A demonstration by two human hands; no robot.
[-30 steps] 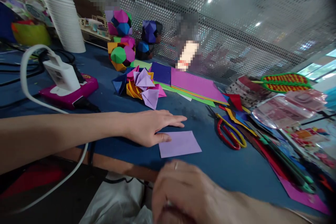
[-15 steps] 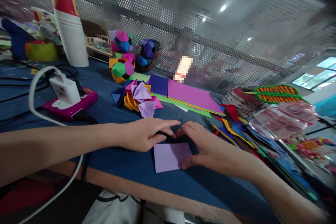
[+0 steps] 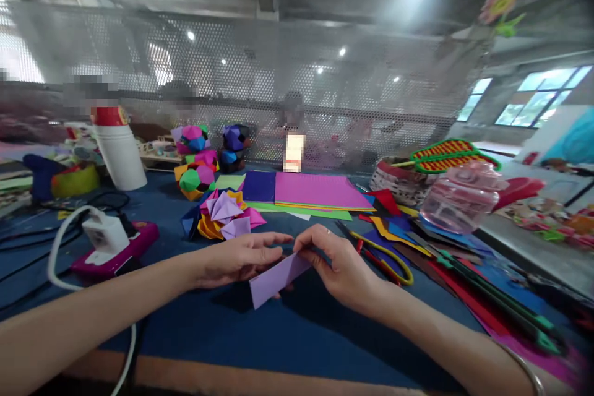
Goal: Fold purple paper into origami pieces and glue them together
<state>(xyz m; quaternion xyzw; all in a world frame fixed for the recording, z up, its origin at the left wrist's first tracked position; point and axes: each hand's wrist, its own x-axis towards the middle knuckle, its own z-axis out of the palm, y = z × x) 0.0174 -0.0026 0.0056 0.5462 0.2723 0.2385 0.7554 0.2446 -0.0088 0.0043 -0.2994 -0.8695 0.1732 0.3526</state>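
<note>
A folded light-purple sheet of paper (image 3: 277,281) is held up at a slant over the blue table. My right hand (image 3: 336,263) pinches its upper right corner between thumb and fingers. Just left of the paper, my left hand (image 3: 239,258) has its fingers stretched forward, with the thumb beside the paper's upper edge. Fingertips show under the paper's lower edge; whose they are I cannot tell. Behind my left hand sits a cluster of folded paper pieces (image 3: 225,213) in purple, pink, orange and blue.
Stacked coloured paper (image 3: 320,190) lies at the back. Yellow-handled scissors (image 3: 387,257) and a green-and-black cutter (image 3: 496,300) are on the right, near a clear pink bottle (image 3: 464,198). Paper cups (image 3: 121,158), folded paper balls (image 3: 197,179) and a power strip (image 3: 148,238) stand left.
My right hand has picked the purple paper up off the table and tilted it. My left hand stays close by, fingers still extended. The view has levelled and risen.
</note>
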